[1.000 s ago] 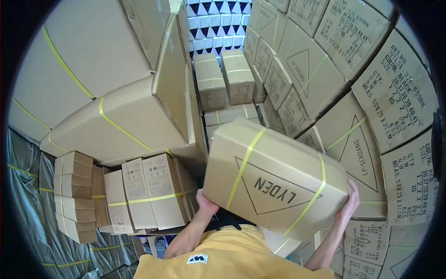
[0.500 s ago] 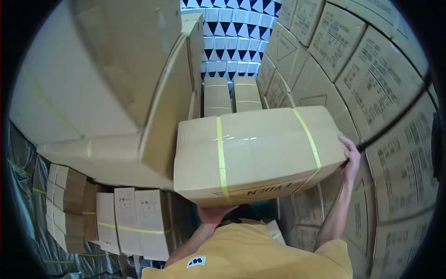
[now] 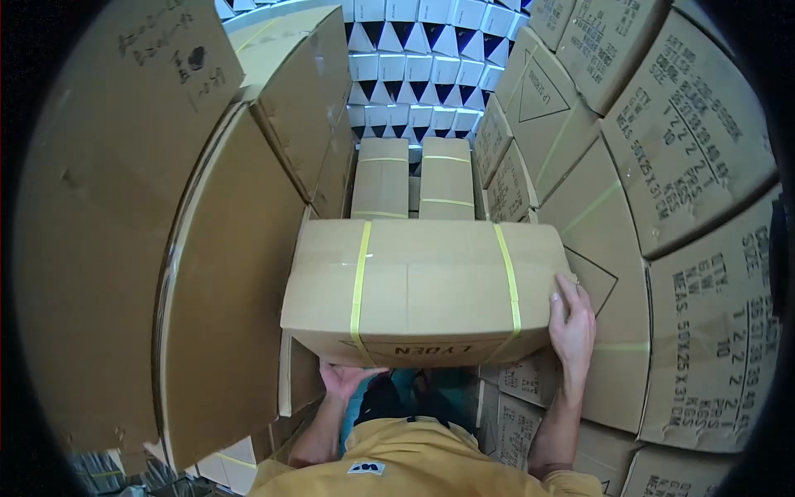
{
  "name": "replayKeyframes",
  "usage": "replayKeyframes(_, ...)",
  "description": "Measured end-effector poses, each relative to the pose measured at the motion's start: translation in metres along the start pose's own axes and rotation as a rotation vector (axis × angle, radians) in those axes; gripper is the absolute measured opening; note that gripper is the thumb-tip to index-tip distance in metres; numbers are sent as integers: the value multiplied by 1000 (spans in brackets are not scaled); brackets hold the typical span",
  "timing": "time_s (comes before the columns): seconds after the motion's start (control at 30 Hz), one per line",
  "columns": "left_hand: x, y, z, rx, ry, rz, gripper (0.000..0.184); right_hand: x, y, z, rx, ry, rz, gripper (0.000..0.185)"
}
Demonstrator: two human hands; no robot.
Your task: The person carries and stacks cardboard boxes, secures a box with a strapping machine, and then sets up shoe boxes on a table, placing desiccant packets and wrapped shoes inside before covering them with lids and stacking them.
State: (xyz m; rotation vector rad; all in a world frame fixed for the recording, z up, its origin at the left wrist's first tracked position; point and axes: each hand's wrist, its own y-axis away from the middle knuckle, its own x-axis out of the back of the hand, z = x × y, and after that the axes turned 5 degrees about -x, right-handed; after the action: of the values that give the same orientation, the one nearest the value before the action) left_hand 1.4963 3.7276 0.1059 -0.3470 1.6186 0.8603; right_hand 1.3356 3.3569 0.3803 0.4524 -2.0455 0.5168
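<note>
A large cardboard box [image 3: 431, 286] with two yellow straps spans the passage in front of my body. Dark lettering runs along its near lower side. My left hand [image 3: 346, 377] bears its bottom edge from below at the left, palm up, with part of the fingers hidden under the box. At the right end my right hand [image 3: 571, 323] presses on the corner, fingers bent over the side. Both hands hold the box between them, roughly level.
Tall stacked cartons [image 3: 224, 273] wall in the left side. Printed cartons [image 3: 704, 331] rise in a stack on the right, close to my right hand. Two strapped boxes [image 3: 447, 178] lie beyond the held one, before a wall of white-and-dark boxes [image 3: 414, 79].
The box has turned from a tilt to nearly level and shifted slightly left, with both hands still on it. My view has moved forward between the stacks.
</note>
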Motion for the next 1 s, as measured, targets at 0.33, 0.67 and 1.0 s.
replayKeyframes(0.33, -75, -228, 42, -153, -273, -179, 108, -69, -184, -32, 158, -318, 83, 46)
replayKeyframes(0.67, -148, -472, 86, -199, -210, -265, 100, -161, -371, -48, 496, -324, 317, 44)
replayKeyframes(1.0, -68, -375, -13, -22, -1401, 464, 64, -357, -477, -133, 491, 142, 116, 66)
